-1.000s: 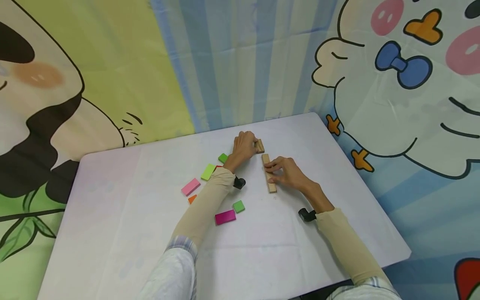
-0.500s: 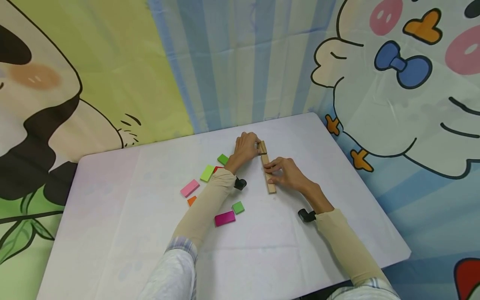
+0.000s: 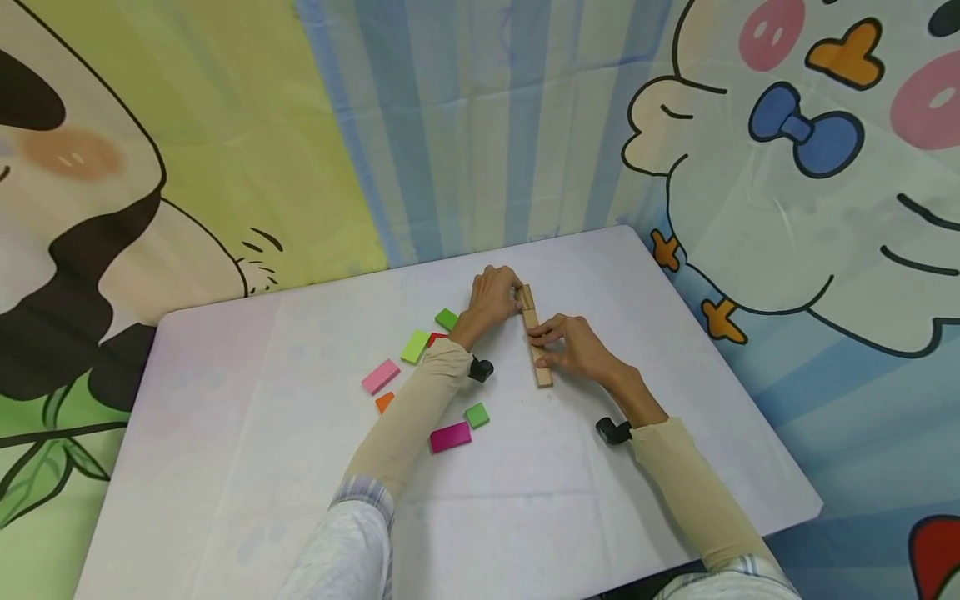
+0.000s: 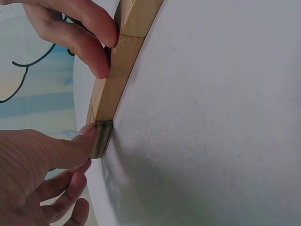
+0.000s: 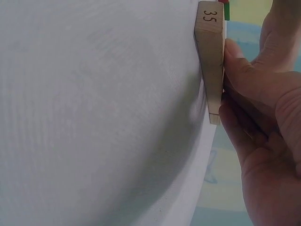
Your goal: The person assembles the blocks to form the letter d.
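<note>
In the head view several plain wooden blocks stand end to end in a narrow row. My left hand (image 3: pixel 493 298) pinches the far block (image 3: pixel 527 297) of this row; in the left wrist view its thumb lies along that block's edge, over a dark-streaked side. My right hand (image 3: pixel 573 343) touches the nearer wooden blocks (image 3: pixel 543 373). Its thumb and fingertips rest apart along the row's upper side without wrapping round it. A closed seam shows beneath the right fingers in the left wrist view. The near end face (image 5: pixel 208 17) bears the number 35.
Left of the row lie loose coloured blocks: pink (image 3: pixel 381 377), lime (image 3: pixel 416 347), green (image 3: pixel 446 319), another green (image 3: pixel 477 416) and magenta (image 3: pixel 450 437). A red block (image 3: pixel 437 339) and an orange one (image 3: pixel 385 402) are partly hidden by the left arm. The white table (image 3: pixel 247 467) meets cartoon-printed cloth behind.
My left hand has slid the far wooden block towards the person, closing the gap to the nearer blocks. My right hand has stayed in place on the row.
</note>
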The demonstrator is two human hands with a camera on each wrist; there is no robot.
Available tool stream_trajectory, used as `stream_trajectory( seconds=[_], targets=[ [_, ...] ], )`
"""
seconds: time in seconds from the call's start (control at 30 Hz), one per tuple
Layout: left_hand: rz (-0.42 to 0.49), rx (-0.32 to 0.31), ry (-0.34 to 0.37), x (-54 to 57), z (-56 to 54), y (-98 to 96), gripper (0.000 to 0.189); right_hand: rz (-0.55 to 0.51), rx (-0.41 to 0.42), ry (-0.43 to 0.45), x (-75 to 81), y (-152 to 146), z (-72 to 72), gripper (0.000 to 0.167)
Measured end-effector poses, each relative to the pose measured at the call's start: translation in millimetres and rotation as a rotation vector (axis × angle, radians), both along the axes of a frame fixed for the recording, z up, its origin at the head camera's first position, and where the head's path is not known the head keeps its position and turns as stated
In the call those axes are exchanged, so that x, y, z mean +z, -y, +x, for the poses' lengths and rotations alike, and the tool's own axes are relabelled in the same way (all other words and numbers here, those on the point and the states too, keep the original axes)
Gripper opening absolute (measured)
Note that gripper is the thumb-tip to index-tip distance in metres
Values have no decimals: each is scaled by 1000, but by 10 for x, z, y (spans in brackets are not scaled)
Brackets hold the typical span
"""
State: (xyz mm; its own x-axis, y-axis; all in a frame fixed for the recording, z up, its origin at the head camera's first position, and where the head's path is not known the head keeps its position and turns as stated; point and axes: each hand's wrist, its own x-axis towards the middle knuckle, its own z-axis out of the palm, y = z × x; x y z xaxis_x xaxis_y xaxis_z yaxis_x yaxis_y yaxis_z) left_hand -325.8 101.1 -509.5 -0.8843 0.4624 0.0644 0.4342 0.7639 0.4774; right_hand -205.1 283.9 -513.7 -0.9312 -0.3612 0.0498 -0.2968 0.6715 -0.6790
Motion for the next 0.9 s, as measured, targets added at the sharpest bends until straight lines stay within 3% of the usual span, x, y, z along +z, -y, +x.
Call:
stream_trajectory(
  seconds=[0.23, 0.53, 0.67, 0.9],
  targets=[
    [4, 8, -8, 16, 17, 42, 36, 3, 12, -12, 11, 28, -15, 40],
    [55, 20, 33, 81, 24, 148, 42, 4, 19, -15, 12, 51, -32, 40],
    [80, 33, 22, 137, 29, 278, 42, 11, 17, -26, 14, 46, -25, 40],
    [13, 58, 3, 220, 153, 690, 37, 13, 16, -37, 19, 17, 7, 42]
  ],
)
